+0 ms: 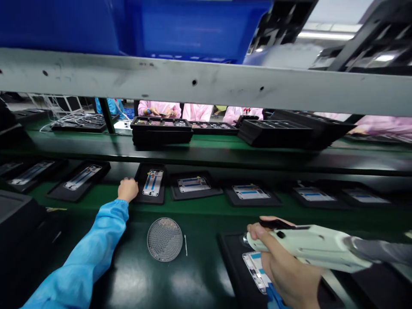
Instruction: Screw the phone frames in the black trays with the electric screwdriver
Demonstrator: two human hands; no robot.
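My left hand [128, 189], in a light blue sleeve, reaches out to the left edge of a black tray [157, 199]. Its fingers are curled at that edge and partly hidden. A phone frame [152, 183] with blue strips lies in this tray. In my right hand [286, 266] is a pale green electric screwdriver [322, 244], held sideways with its tip to the left. Below it, another phone frame [256, 271] rests in a nearer black tray [232, 262], partly covered by the hand. Between my hands lies a round perforated screw plate [165, 239] with small screws, beside a white swab [186, 245].
Several black trays with phone frames, such as one tray [254, 201], line the green surface. Stacked trays [162, 135] stand on the raised shelf behind. A metal beam [167, 79] with blue bins [193, 30] crosses above. Co-workers in pink sleeves [161, 108] sit opposite.
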